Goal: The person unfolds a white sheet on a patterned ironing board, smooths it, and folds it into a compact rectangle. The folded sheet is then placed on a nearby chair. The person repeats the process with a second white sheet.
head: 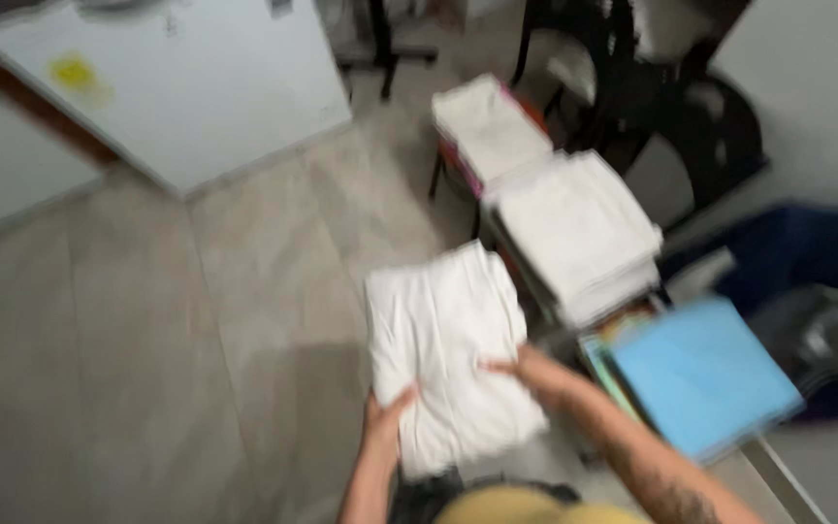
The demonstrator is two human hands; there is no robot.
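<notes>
Above a grey tiled floor, a folded white cloth is held flat. The left hand grips its near edge, fingers curled over; the right hand lies spread on top, beside stacked white cloths.

I see both hands on a folded white cloth — left hand gripping its near edge, right hand flat on top — beside stacked white cloths.
</notes>
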